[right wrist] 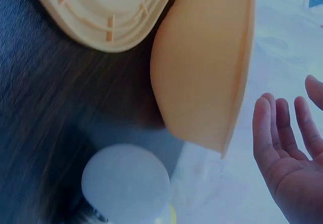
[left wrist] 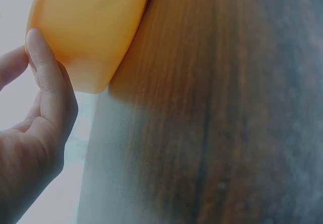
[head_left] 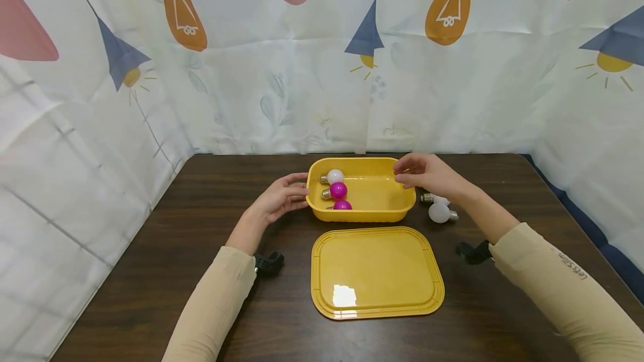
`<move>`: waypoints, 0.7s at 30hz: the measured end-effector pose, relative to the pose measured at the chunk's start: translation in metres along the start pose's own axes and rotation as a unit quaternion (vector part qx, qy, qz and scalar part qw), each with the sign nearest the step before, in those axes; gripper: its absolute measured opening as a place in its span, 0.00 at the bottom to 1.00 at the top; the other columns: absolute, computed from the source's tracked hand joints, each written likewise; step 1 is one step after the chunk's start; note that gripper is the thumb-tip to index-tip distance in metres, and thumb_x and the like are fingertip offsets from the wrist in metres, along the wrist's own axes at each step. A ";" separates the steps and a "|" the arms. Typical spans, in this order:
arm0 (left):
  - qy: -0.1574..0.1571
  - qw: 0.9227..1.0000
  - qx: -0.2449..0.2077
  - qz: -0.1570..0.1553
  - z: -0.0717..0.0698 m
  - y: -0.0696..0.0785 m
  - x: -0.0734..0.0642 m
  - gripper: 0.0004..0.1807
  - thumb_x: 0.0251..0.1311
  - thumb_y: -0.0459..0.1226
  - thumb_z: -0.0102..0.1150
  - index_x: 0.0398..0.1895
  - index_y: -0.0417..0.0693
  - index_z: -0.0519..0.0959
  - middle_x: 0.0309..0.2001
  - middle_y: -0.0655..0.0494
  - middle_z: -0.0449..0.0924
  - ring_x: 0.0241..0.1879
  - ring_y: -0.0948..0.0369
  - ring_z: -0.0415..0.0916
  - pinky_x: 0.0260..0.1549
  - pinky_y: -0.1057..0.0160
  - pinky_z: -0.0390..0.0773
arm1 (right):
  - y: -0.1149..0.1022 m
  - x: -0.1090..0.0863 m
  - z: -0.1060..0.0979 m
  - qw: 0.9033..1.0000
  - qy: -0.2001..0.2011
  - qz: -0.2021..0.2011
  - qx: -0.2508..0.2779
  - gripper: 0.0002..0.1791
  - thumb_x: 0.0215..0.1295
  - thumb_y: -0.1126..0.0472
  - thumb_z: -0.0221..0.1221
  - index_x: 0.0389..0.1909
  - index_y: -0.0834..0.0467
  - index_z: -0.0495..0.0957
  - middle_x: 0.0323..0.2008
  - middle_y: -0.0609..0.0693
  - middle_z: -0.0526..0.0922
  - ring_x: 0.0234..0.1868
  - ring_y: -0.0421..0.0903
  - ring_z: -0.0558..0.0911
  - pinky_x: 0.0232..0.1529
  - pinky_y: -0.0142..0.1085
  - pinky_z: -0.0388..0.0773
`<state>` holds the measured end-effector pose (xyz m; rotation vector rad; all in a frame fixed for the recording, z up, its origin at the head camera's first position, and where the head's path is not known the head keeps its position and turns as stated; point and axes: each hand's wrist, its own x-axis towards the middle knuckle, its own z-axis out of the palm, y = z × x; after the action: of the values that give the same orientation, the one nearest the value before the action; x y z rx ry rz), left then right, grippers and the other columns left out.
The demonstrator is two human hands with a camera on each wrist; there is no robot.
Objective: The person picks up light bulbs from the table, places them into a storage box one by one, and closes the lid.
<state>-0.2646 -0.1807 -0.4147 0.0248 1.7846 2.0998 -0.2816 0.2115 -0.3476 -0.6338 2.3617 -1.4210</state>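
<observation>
A yellow plastic box (head_left: 374, 186) stands open on the table. Inside at its left end lie a white light bulb (head_left: 335, 176) and two magenta bulbs, one in the middle (head_left: 339, 190) and one (head_left: 342, 205) partly hidden by the near wall. My left hand (head_left: 283, 197) holds the box's left rim, a fingertip pressed on the outer wall in the left wrist view. Over the box's right end hovers my right hand (head_left: 425, 174), its fingers loosely bent around nothing. Two more white bulbs lie right of the box, one nearer (head_left: 439, 213) and one behind it (head_left: 440, 200).
A flat yellow lid (head_left: 374, 272) lies on the dark wooden table (head_left: 166, 272) in front of the box. Behind the table hangs a white patterned curtain (head_left: 312, 105). Black wrist devices, on the left (head_left: 269, 263) and right (head_left: 474, 252), hang below the sleeves.
</observation>
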 end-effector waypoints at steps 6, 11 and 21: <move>0.002 1.000 0.002 0.000 0.000 0.001 -0.001 0.31 0.73 0.27 0.55 0.77 0.41 0.60 0.64 0.31 0.70 0.44 0.54 0.83 0.44 0.62 0.86 | 0.001 -0.006 -0.011 1.000 0.012 0.003 -0.013 0.25 0.74 0.53 0.63 0.62 0.67 0.73 0.59 0.65 0.77 0.56 0.65 0.78 0.54 0.52 0.82; 0.001 1.000 0.004 0.001 0.000 0.001 0.000 0.31 0.73 0.27 0.55 0.77 0.41 0.60 0.64 0.31 0.70 0.45 0.54 0.83 0.45 0.61 0.85 | 0.006 -0.011 -0.020 1.000 0.023 0.010 -0.002 0.27 0.75 0.54 0.62 0.63 0.69 0.71 0.60 0.66 0.75 0.57 0.61 0.79 0.56 0.54 0.80; 0.002 1.000 0.000 -0.003 0.000 0.001 0.000 0.32 0.73 0.27 0.56 0.77 0.41 0.60 0.64 0.31 0.69 0.45 0.54 0.83 0.44 0.62 0.85 | 0.021 -0.020 -0.035 0.999 0.044 0.029 -0.004 0.26 0.76 0.51 0.61 0.65 0.64 0.71 0.63 0.63 0.73 0.60 0.62 0.78 0.58 0.54 0.79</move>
<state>-0.2646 -0.1808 -0.4137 0.0157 1.7841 2.0975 -0.2859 0.2567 -0.3500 -0.5098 2.4323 -1.4436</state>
